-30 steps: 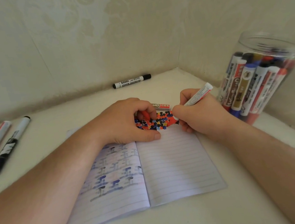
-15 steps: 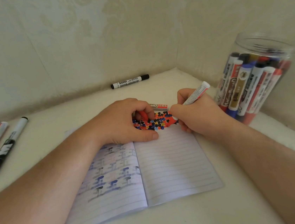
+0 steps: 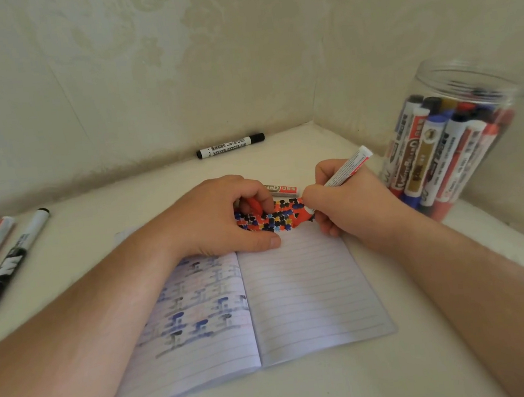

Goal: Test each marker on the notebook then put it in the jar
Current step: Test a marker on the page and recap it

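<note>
We see the red marker [image 3: 347,168] in our right hand [image 3: 350,208], fingers curled tight around it, tip down on the top of the notebook [image 3: 314,293] among coloured test marks. Our left hand [image 3: 224,219] presses the page flat and pinches what looks like the red cap [image 3: 254,205]. The jar [image 3: 453,140] waits just right, on the tabletop [image 3: 309,395].

Right hand [image 3: 350,208] grips a white marker [image 3: 347,169], tip down on the red, black and blue blotches [image 3: 272,218] at top of open notebook [image 3: 307,294]. Left hand [image 3: 220,216] rests on the notebook, fingers curled round a red cap [image 3: 254,205]. Clear jar [image 3: 453,144] of markers stands right; black-capped marker [image 3: 230,145] by wall; three markers [image 3: 3,257] on table [image 3: 309,392] left
</note>
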`<state>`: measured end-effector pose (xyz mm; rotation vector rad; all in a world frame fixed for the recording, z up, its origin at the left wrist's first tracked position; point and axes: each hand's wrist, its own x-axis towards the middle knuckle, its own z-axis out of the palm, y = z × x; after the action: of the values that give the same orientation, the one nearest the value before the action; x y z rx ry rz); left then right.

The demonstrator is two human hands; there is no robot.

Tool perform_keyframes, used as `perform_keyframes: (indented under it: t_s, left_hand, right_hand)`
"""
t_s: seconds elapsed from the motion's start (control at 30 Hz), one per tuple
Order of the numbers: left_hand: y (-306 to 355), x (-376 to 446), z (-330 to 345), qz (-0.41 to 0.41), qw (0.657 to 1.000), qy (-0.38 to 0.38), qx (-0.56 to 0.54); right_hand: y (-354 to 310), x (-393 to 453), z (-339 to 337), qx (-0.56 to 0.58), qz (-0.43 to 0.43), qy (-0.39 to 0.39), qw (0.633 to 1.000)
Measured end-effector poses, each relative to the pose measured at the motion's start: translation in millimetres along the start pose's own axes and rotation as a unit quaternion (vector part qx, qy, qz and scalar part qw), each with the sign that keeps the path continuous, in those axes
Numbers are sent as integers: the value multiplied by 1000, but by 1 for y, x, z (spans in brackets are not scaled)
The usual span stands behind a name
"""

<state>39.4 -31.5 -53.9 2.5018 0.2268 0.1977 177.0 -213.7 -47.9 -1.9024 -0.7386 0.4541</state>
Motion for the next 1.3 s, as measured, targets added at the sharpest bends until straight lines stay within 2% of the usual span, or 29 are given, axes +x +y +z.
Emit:
perform_keyframes:
  t_s: [0.27,0.33,0.43,0.57,1.0,1.1,1.23,1.3]
  left_hand:
    - [-2,1,1,-1,1000,-3,2]
    - [-5,2,2,-5,1000,15,-25]
    - [-7,4,2,-18,994,54,-93]
    - [-7,4,0,-32,985,62,-157]
    - [-11,3,-2,-22,980,49,-190]
    - [-10,4,-3,-20,980,49,-194]
    - [-13,5,-3,-8,976,71,-204]
    - [-12,5,-3,-5,975,95,-199]
  right_hand:
    - [0,0,1,-4,-3,5,1000]
    - [-1,0,0,15,-5,10,1000]
    - [-2,3,-5,130,-17,25,991]
    - [-5,3,-10,279,-42,-19,959]
    - [-2,1,-2,231,-60,-42,970]
    - [-3,-1,-1,231,-63,-71,968]
    - [-9,0,-6,349,18,-144,926]
    - [-8,3,-11,332,29,-135,933]
